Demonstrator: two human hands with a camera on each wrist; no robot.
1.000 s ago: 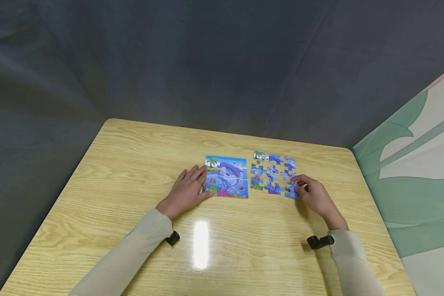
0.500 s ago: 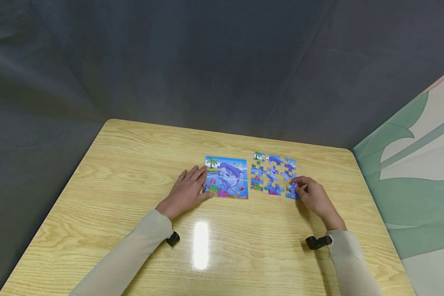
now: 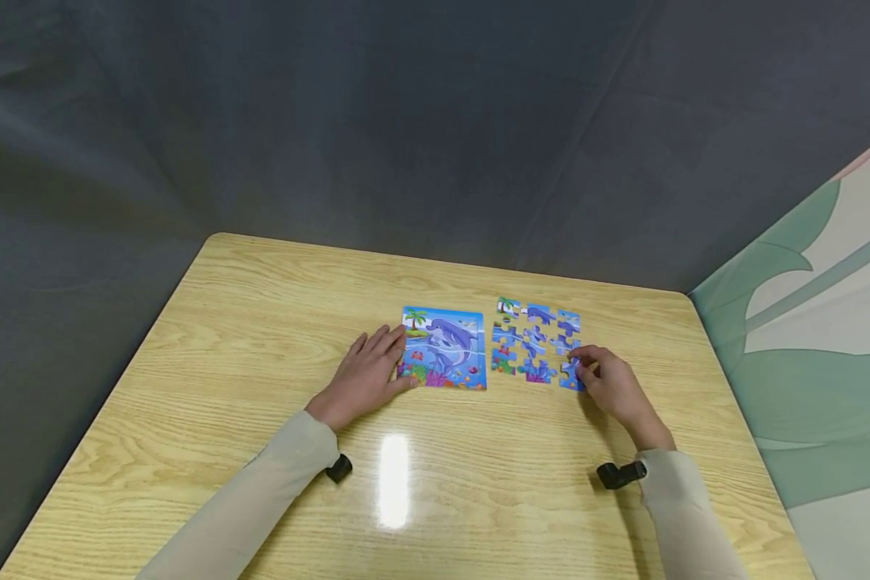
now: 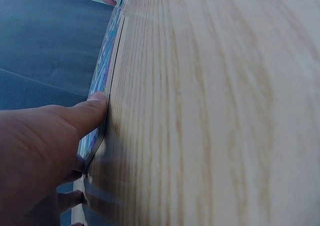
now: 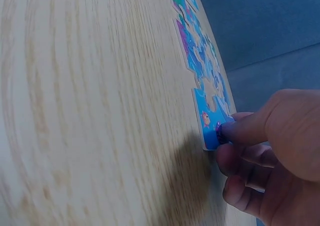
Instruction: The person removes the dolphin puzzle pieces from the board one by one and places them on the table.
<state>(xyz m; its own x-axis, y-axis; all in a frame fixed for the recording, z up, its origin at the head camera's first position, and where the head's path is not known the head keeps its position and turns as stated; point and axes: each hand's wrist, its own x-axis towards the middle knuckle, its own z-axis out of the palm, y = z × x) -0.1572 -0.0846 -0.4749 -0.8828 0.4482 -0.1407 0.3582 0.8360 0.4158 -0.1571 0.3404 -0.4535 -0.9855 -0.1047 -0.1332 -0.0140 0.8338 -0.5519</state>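
A square dolphin picture board [image 3: 445, 350], with a palm tree and coral, lies flat on the table. My left hand [image 3: 365, 377] rests at its left side, fingers extended; in the left wrist view the thumb lies on the board's near edge. Right of the board, several loose dolphin puzzle pieces [image 3: 537, 371] lie in rows with small gaps between them. My right hand [image 3: 616, 388] pinches the near-right corner puzzle piece [image 3: 569, 380]. In the right wrist view the thumb presses on this blue piece [image 5: 204, 118], the other fingers curl at its outer edge, and it lies low by the tabletop.
The light wooden table [image 3: 478, 499] has its far edge just behind the pieces. A dark curtain [image 3: 406, 121] hangs beyond it, and a green and white patterned panel [image 3: 819, 387] stands along the right side. Small black cameras sit at both wrists.
The corner piece under my right hand has shifted very slightly, and the right wrist has edged a little left. The left hand and the board have stayed in place.
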